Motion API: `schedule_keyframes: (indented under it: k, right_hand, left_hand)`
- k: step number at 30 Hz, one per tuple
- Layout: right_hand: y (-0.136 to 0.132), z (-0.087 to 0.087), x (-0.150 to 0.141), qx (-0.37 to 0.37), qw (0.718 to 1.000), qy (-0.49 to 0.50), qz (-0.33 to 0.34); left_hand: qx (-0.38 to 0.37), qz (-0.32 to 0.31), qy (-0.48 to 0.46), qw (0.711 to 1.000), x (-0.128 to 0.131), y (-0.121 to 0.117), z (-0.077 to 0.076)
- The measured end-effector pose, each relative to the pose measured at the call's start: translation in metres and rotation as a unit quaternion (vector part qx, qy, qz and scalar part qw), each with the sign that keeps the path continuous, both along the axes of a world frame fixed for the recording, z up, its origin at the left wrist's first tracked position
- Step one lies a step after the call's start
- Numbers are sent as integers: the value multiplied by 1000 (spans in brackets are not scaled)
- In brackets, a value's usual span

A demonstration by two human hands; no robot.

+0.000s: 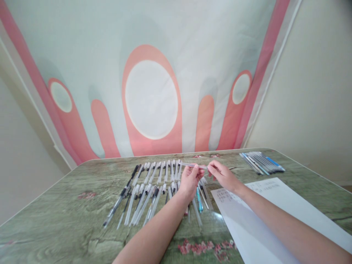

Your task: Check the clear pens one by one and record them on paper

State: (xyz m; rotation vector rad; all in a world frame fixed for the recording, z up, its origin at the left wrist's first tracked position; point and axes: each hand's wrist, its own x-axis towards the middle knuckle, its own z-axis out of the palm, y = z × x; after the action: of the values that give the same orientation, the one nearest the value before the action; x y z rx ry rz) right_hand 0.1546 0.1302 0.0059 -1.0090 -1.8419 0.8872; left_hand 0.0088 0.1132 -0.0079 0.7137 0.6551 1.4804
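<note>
No container is seen; pens are laid loose on the tabletop [68, 220], which is covered in a green wood-grain print with pink flowers.

One clear pen barrel [194, 165] is held above the tabletop near centre frame, lying roughly level from 9 to 3 o'clock. It is pinched by the left hand [189, 181] at its middle, fingers curled shut around it, thumb on top. Its 3 o'clock end is gripped by the right hand [223, 175], fingertips closed on the tip, remaining fingers loosely bent. Both hands are thus clenched on the same pen. The barrel looks transparent and thin; whether an ink refill is inside cannot be told.

Under and at 9 o'clock of the hands, rows of pens [148, 187] are spread out, mostly clear bodies with black ends, laid side by side in two ranks. A darker black pen [121, 196] lies at the 9 o'clock edge of the spread. A teal pen [199, 203] is seen just at 6 o'clock of the left hand. A separate bundle of pens [261, 162], some blue-capped, is placed well apart at 2 o'clock. A white paper sheet [286, 209] with faint writing lies beneath the right forearm at 4 o'clock.
</note>
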Motion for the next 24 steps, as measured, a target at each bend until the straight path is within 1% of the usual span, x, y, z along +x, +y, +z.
schedule_keyframes:
  k: [2,4,5,8,10,12,19,21,24]
  right_hand:
    - [-1,0,-1,31,999,-26,-15]
    - [0,-2,-2,28,999,-36,-22]
    - [1,-3,-2,7,999,-27,-22]
    - [3,-4,-3,-89,996,31,-3]
    - [2,-3,-2,-124,991,54,15]
    - [1,-1,-1,-110,992,50,24]
    - [-2,-1,0,7,1000,-6,6]
    - [-1,-2,-1,-1,1000,-4,15]
    - [1,-3,-1,-55,997,31,43]
  left_hand:
    - [-4,6,3,1000,0,0,-1]
    - [-6,11,8,1000,0,0,-1]
    - [-4,12,12,1000,0,0,-1]
    - [9,10,28,1000,1,-1,1]
    - [16,10,33,999,1,-1,3]
    - [14,12,29,999,0,-1,5]
    - [9,13,21,1000,-1,0,5]
    - [9,10,21,1000,-1,-1,5]
    - [7,8,20,1000,-1,-1,6]
